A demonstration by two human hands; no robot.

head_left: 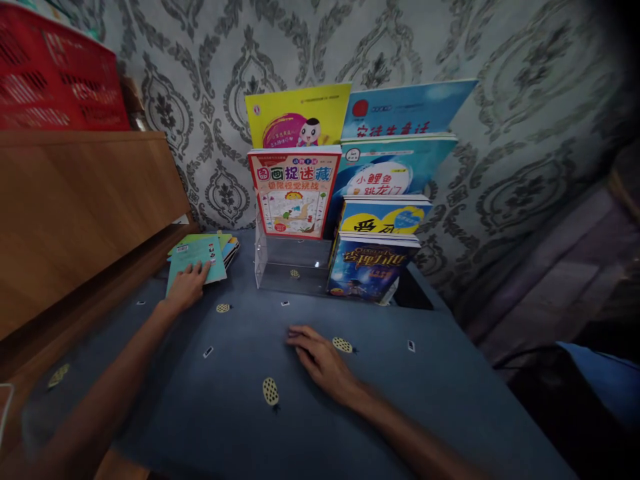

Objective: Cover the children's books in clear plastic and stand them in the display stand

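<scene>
My left hand (189,285) lies with its fingers stretched over a teal book (200,252) on top of a small pile at the left of the table. Over the middle of the table, my right hand (320,360) is held with fingers extended and nothing in them. Behind it stands a clear acrylic book rack (293,267). On its left side are a red picture-puzzle book (299,193) and a yellow book (300,110). Its right side bears a dark blue book (370,267), a yellow-and-blue book (383,217), a teal book (390,170) and a blue book (410,107).
A blue tablecloth (215,400) with pineapple prints covers the table. To the left rises a wooden cabinet (85,213) with a red plastic basket (60,73) on top. Patterned wallpaper (250,73) is close behind the rack. A dark flat object (413,292) lies right of it.
</scene>
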